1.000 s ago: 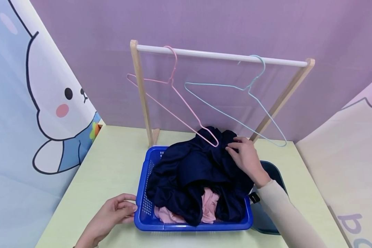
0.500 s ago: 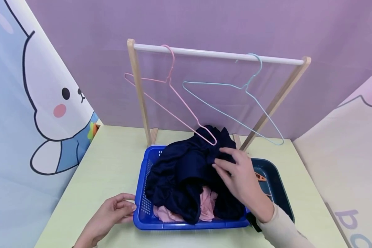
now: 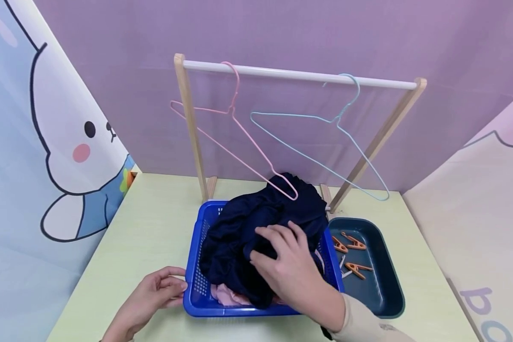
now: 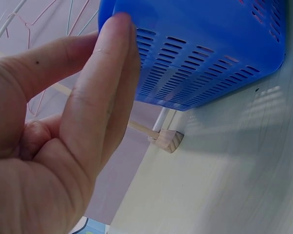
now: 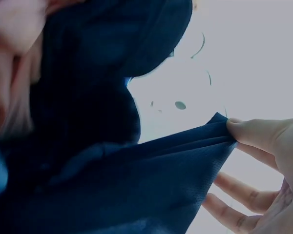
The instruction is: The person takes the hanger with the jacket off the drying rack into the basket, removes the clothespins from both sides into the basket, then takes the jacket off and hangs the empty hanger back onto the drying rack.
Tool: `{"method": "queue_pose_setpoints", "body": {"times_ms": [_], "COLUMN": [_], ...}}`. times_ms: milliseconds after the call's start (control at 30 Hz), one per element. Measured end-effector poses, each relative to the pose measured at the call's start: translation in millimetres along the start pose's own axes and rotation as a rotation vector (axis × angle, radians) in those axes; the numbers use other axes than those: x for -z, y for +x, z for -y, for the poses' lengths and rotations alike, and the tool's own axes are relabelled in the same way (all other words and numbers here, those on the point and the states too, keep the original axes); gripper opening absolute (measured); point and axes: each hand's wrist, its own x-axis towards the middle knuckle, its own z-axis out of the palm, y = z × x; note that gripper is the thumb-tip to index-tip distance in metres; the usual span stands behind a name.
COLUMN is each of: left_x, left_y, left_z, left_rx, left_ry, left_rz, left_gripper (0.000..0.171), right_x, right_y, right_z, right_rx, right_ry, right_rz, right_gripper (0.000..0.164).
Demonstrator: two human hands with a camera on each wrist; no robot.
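Observation:
A navy garment [image 3: 239, 223] lies heaped in a blue perforated plastic basket [image 3: 239, 311], over some pink cloth [image 3: 228, 295]. My right hand [image 3: 290, 270] is over the front part of the heap. In the right wrist view its thumb [image 5: 254, 131] and index finger pinch a stretched corner of the navy garment [image 5: 151, 180]. My left hand [image 3: 154, 294] holds the basket's left rim near the front corner. In the left wrist view, its fingertips touch the basket's [image 4: 195, 53] edge. The garment's exact kind is hidden by its folds.
Behind the basket stands a wooden rack with a white rail [image 3: 282, 72]. A pink hanger [image 3: 232, 111] and a light blue hanger [image 3: 337, 118] hang from it. A dark green tray [image 3: 378, 294] at right holds several clips [image 3: 356, 270].
My right hand has moved from the back right of the heap forward and left, drawing part of the navy garment along. The green tray and clips now show more. My left hand stays put.

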Motion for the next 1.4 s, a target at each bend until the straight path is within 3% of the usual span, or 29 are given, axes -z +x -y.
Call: {"method": "queue_pose_setpoints", "body": {"times_ms": [200,433,700,900,1100,1233,1400], "left_x": [0.1,-0.1,0.2,-0.4,-0.4,0.0,-0.3], "left_y": [-0.3,-0.3,0.1,0.6,0.2,-0.3,0.0], "left_z": [0.1,-0.1,-1.5,-1.2,-0.7,-0.3,-0.5], "left_rx": [0.002,0.005,0.014,0.017,0.016,0.007,0.01], "left_ry": [0.001,0.004,0.004,0.001,0.002,0.003,0.002], "left_rz": [-0.006,-0.002,-0.005,-0.003,-0.005,-0.005,-0.007], "left_gripper": [0.047,0.047,0.048,0.048,0.047,0.047,0.046], "right_x": [-12,-19,-8,11,24,22,4], "right_y": [6,6,7,6,-4,-9,-8], "right_z": [17,21,11,-21,-68,-98,-138], "right_rx": [0.058,0.039,-0.003,-0.069,-0.168,-0.266,-0.332], "right_ry": [-0.033,-0.058,-0.068,-0.091,-0.144,-0.153,-0.135], "right_rz": [0.097,0.22,0.135,0.098,0.119,0.177,0.246], "right_gripper": [0.013,0.011,0.018,0.02,0.018,0.019,0.024]}}
